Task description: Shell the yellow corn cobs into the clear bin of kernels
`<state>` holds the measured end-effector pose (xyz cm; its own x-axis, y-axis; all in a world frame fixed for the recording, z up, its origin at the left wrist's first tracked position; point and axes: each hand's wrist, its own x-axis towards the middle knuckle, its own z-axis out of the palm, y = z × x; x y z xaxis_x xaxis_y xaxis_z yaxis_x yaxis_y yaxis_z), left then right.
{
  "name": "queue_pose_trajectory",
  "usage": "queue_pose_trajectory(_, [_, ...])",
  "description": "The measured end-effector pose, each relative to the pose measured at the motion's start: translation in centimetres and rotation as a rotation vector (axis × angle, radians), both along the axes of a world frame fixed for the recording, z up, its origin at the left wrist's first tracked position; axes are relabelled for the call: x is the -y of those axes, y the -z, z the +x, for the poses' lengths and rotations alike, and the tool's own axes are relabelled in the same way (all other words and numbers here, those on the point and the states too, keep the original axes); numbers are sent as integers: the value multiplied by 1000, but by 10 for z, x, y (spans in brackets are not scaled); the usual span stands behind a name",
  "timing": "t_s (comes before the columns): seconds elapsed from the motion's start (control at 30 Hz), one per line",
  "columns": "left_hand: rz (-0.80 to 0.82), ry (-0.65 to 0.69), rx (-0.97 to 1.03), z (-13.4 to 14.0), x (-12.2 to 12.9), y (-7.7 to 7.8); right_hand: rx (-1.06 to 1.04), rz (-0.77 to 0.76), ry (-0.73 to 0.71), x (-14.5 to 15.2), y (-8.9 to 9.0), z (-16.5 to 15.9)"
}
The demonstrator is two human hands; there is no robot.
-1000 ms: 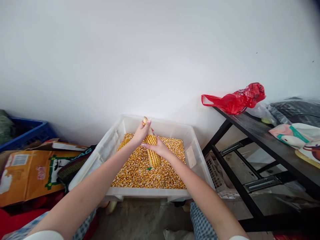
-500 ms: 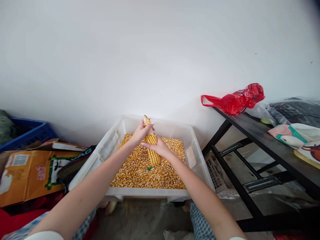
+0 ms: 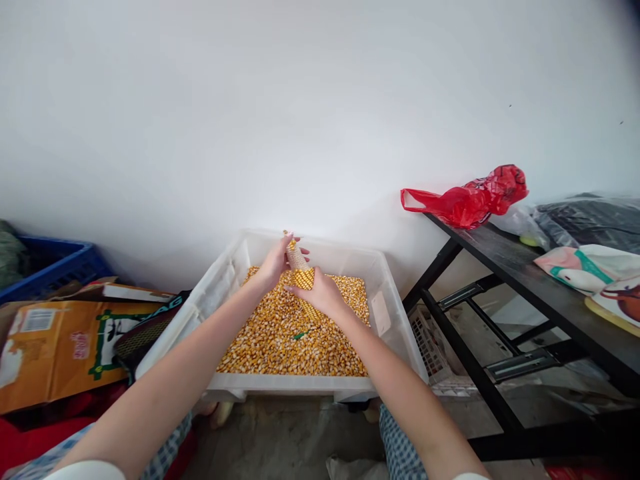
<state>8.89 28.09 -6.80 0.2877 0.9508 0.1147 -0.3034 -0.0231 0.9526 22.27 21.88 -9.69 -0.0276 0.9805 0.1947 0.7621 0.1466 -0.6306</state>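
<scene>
Over a translucent plastic bin (image 3: 300, 383) I hold a corn cob (image 3: 301, 262) with both hands. Its far part is stripped to the pale core, while rows of yellow kernels cover the nearer part. My left hand (image 3: 277, 263) grips the far end, fingers behind it. Around the kernel-covered part my right hand (image 3: 323, 291) is wrapped, with the thumb lying across the front. Loose yellow and white corn kernels (image 3: 280, 347) spread over the bin's bottom, and a small green thing (image 3: 299, 336) lies on them below the cob.
At right stands a black metal-framed table (image 3: 540, 287) with a red plastic bag (image 3: 465, 203) on its corner. On the left are an orange cardboard box (image 3: 65, 350) and a blue crate (image 3: 65, 263). A white wall (image 3: 320, 120) rises directly behind the bin.
The cob has turned and tilted a little, and a longer bare stretch of core now shows between my hands. My left hand has shifted slightly left, its fingers more open around the cob.
</scene>
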Motion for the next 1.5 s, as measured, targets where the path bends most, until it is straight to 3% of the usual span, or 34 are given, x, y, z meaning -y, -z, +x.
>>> queue_pose_trajectory(0.1, [37, -93, -82, 4, 0, 5, 103, -12, 6, 0, 0, 3])
queue_pose_trajectory(0.4, [64, 64, -81, -2, -7, 7, -394, -161, -353, 0, -5, 13])
queue_pose_trajectory(0.5, [31, 89, -17, -4, -5, 2, -268, -89, -245, -1, -3, 10])
queue_pose_trajectory(0.63, [8, -21, -39, -2, -2, 1, 41, -9, -31, -2, 0, 7])
queue_pose_trajectory(0.73, [38, -54, -60, 1, -2, 6, -18, -20, -105, -2, 0, 8])
queue_pose_trajectory(0.83, [58, 15, -40, 2, -4, 8, -288, -77, -286, -2, -2, 10])
queue_pose_trajectory(0.93, [34, 89, -6, 0, -5, 4, -441, -175, -336, -2, -3, 11])
queue_pose_trajectory(1.0, [14, 104, 15, 0, -4, 1, -423, -166, -303, -2, -2, 10])
queue_pose_trajectory(1.13, [38, -26, -73, 1, 2, 1, -252, -41, -193, -1, 0, 7])
queue_pose_trajectory(1.2, [46, -37, -102, 1, 2, 2, -231, -22, -212, 0, -1, 7])
queue_pose_trajectory(1.37, [54, 134, -66, -5, -2, 1, -381, -115, -325, -1, -2, 12])
queue_pose_trajectory(1.5, [-41, 199, 38, -8, -4, -4, -204, -61, -185, -4, 1, 13])
